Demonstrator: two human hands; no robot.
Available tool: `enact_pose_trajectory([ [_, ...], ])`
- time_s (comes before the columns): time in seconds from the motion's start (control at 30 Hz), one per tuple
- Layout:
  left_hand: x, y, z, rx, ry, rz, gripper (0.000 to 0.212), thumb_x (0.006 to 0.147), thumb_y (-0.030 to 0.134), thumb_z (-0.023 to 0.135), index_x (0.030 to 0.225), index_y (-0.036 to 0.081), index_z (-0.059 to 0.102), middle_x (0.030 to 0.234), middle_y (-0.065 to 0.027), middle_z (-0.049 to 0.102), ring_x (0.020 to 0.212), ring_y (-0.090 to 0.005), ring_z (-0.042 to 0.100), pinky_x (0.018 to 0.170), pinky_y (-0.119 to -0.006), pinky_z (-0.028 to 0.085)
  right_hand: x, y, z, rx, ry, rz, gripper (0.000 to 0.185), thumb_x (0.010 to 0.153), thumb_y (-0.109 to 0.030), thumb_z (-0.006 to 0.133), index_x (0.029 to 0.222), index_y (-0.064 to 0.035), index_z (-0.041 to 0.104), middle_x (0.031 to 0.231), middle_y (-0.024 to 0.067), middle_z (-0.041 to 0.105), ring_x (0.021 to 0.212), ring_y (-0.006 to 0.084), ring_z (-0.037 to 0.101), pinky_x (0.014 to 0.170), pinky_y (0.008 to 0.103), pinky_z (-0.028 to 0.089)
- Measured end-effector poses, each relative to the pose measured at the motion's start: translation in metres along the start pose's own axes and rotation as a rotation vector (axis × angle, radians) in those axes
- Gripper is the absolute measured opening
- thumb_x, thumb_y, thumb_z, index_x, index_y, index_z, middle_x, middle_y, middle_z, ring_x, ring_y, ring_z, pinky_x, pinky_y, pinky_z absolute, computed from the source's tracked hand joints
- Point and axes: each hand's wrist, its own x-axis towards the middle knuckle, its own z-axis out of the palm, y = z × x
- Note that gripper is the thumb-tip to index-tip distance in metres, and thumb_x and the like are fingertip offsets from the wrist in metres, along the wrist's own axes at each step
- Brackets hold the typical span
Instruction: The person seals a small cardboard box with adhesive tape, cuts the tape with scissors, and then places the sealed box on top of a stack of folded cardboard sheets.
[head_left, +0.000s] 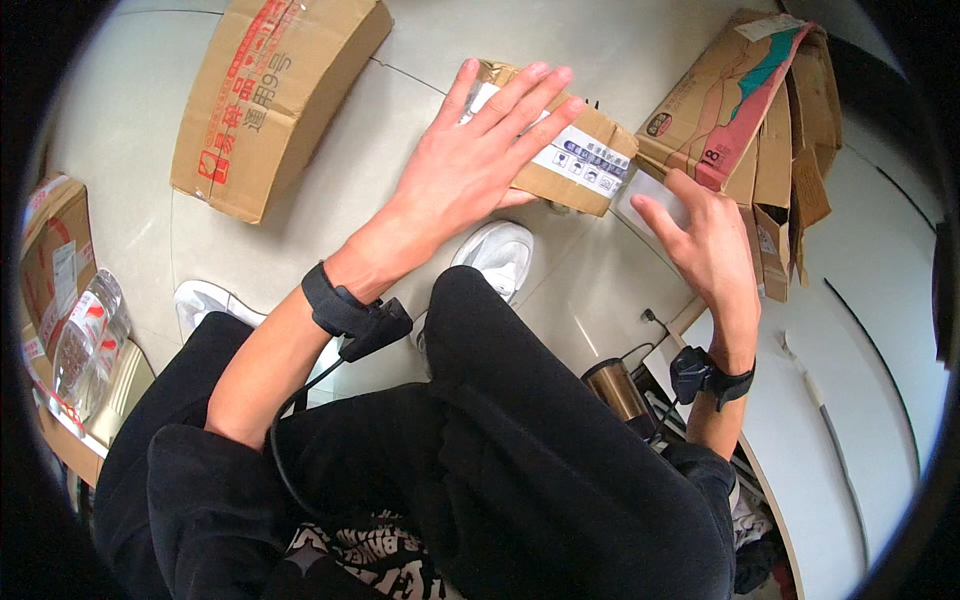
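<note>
My left hand (480, 146) lies palm down across a small brown cardboard box (574, 199), its fingers spread and straight. The thumb shows along the box's near edge. A white label strip (589, 161) with handling symbols and print runs along the top of the box, partly under my fingers. Beside the box's right end is my right hand (705, 225), thumb and index finger bent and apart. A translucent whitish sheet or pouch (643, 193) shows between and behind them; whether my fingers grip it cannot be told.
A larger cardboard carton (277, 105) with red print stands at the upper left. Flattened and folded cartons (739, 112) lean at the upper right. A clear plastic bottle (94, 337) is at the far left. Near my right knee are a bronze-coloured cylinder (619, 390) and a black cable plug (649, 315).
</note>
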Motion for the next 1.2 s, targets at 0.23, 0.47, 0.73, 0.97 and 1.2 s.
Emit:
enact_pose_trajectory([
  [0.23, 0.002, -0.003, 0.000, -0.055, 0.004, 0.009, 0.116, 0.062, 0.042, 0.086, 0.160, 0.021, 0.029, 0.167, -0.0004, 0.025, 0.153, -0.0201, 0.026, 0.124, -0.055, 0.022, 0.005, 0.005, 0.011, -0.061, 0.048, -0.031, 0.042, 0.092, -0.040, 0.070, 0.087, -0.0001, 0.059, 0.073, 0.0237, 0.065, 0.076, 0.0452, 0.064, 0.068, 0.0506, 0.050],
  [0.47, -0.005, -0.013, -0.013, 0.020, -0.056, 0.012, 0.117, 0.059, 0.031, 0.089, 0.160, 0.022, 0.030, 0.166, 0.0014, 0.028, 0.153, -0.0188, 0.027, 0.123, -0.056, 0.022, 0.007, -0.001, 0.014, -0.057, 0.014, -0.025, 0.040, 0.092, -0.039, 0.070, 0.088, -0.0004, 0.060, 0.073, 0.0245, 0.065, 0.076, 0.0457, 0.064, 0.068, 0.0515, 0.050],
  [0.73, -0.006, -0.031, -0.032, 0.112, -0.059, 0.022, 0.116, 0.058, 0.026, 0.091, 0.159, 0.027, 0.034, 0.156, -0.0049, 0.039, 0.145, -0.0243, 0.036, 0.124, -0.054, 0.022, 0.008, -0.006, 0.016, -0.035, 0.089, -0.079, 0.045, 0.091, -0.044, 0.071, 0.087, -0.0006, 0.059, 0.070, 0.0231, 0.065, 0.073, 0.0452, 0.064, 0.065, 0.0506, 0.051],
  [0.97, -0.025, -0.042, -0.050, 0.119, -0.105, 0.018, 0.117, 0.055, 0.017, 0.092, 0.158, 0.025, 0.036, 0.157, -0.0077, 0.034, 0.145, -0.0288, 0.033, 0.125, -0.053, 0.022, 0.015, -0.025, 0.021, -0.006, 0.098, -0.172, 0.046, 0.091, -0.044, 0.071, 0.083, -0.0003, 0.059, 0.066, 0.0209, 0.064, 0.067, 0.0415, 0.065, 0.063, 0.0479, 0.052],
  [1.2, -0.041, -0.054, -0.050, 0.216, -0.090, 0.032, 0.105, 0.065, 0.006, 0.083, 0.157, 0.028, 0.037, 0.151, -0.0090, 0.033, 0.141, -0.0309, 0.033, 0.124, -0.055, 0.026, 0.025, -0.038, 0.028, -0.005, 0.082, -0.228, 0.044, 0.090, -0.042, 0.072, 0.081, -0.0014, 0.060, 0.062, 0.0183, 0.062, 0.063, 0.0394, 0.064, 0.062, 0.0438, 0.052],
])
